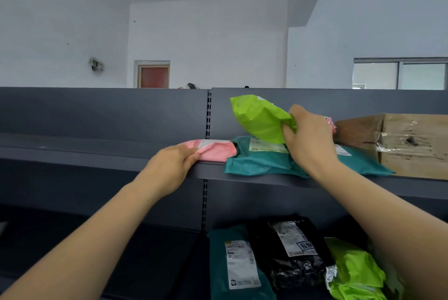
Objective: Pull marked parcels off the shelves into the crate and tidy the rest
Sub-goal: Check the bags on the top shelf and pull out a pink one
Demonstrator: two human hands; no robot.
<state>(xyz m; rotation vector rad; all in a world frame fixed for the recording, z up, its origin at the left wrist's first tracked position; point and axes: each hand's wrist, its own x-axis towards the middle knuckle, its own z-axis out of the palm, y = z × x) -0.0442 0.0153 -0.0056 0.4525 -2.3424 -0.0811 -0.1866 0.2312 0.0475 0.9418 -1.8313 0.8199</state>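
Observation:
My right hand [309,138] grips a lime green parcel [259,118] by its corner and holds it tilted above the top shelf [254,177]. Under it lies a teal parcel [261,160] with a white label. My left hand [173,164] pinches the near end of a pink parcel [215,150] that lies flat on the same shelf, just left of the teal one. A second pink piece [331,122] peeks out behind my right hand. No crate is in sight.
A taped cardboard box [400,144] stands on the top shelf at the right. The shelf below holds a teal parcel [232,265], a black parcel [291,251] and a green parcel [354,273]. The shelf bays at the left [97,147] hold nothing.

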